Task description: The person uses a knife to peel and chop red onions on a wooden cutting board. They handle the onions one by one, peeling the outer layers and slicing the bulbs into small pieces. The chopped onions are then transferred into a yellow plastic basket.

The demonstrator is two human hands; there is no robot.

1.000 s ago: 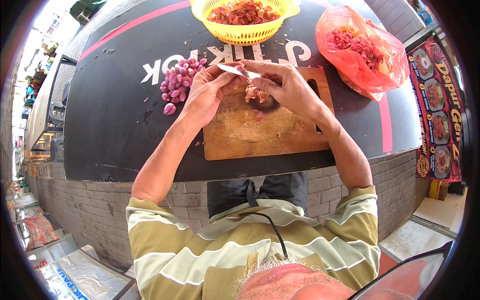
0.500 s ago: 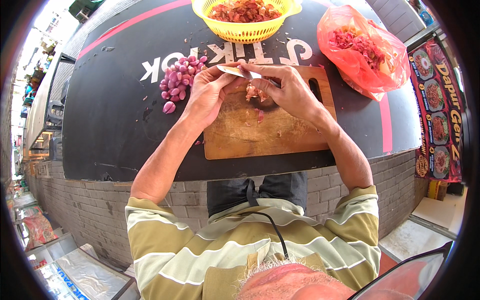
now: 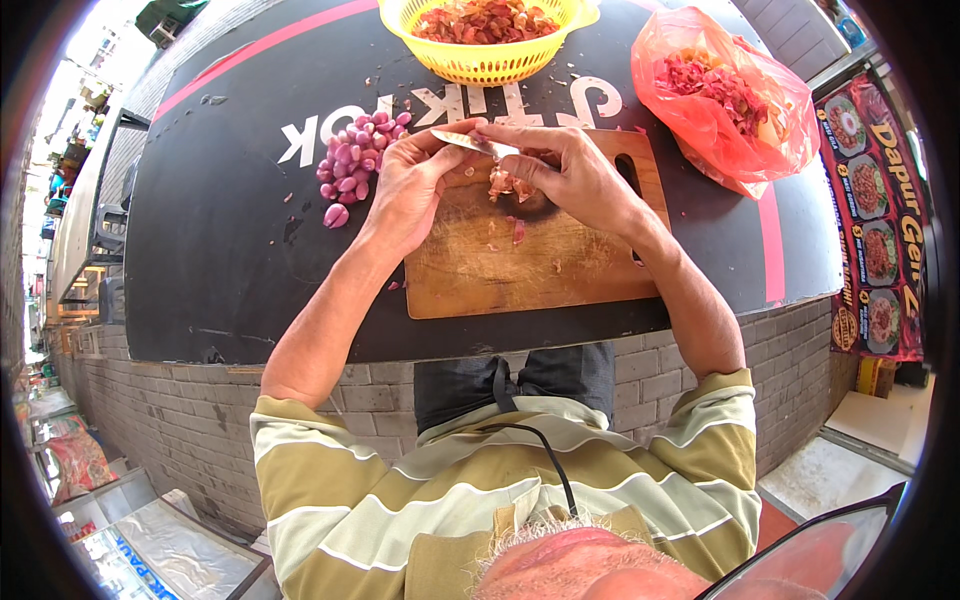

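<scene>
Over the far edge of a wooden cutting board [image 3: 530, 270], my two hands meet around a small knife. The closed fingers of my right hand [image 3: 585, 185] grip the knife, and its blade [image 3: 463, 141] points left across the fingertips of my left hand [image 3: 408, 190]. Those left fingers are pinched together; whatever sits in them is hidden behind fingers and blade. Papery reddish-brown peelings [image 3: 508, 184] lie on the board just below the hands. To the left of my left hand is a pile of peeled purple shallots [image 3: 350, 165], with one lying nearest me.
A yellow plastic colander [image 3: 475, 66] with reddish-brown shallots or skins stands at the far side of the black table [image 3: 220, 260]. An open red plastic bag [image 3: 700, 155] of skins sits far right. Beyond the table's right edge hangs a food banner [image 3: 872, 220].
The knife blade has tilted slightly between my hands and shows a narrower face. Both hands stay in nearly the same place over the board.
</scene>
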